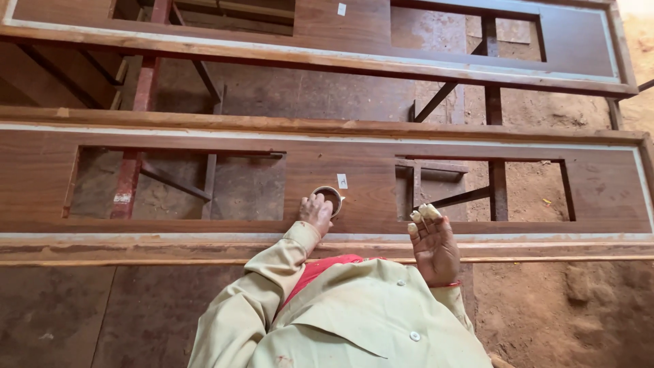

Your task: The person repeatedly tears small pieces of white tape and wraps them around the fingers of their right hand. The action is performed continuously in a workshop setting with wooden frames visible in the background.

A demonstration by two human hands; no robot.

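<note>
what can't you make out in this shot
- Head view: contents of the small round tin, partly covered by the left hand.
- Head view: the pale stuff on the right hand fingertips, too small to identify.
- Head view: the wooden door frame ends, cut off by the left edge.

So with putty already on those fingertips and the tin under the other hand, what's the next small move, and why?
Probably bring the right hand down to the wooden frame panel and press the pale filler on its fingertips into the wood. The hand is raised, palm up and loaded, off the surface, while the left hand rests on the small round tin.
</note>
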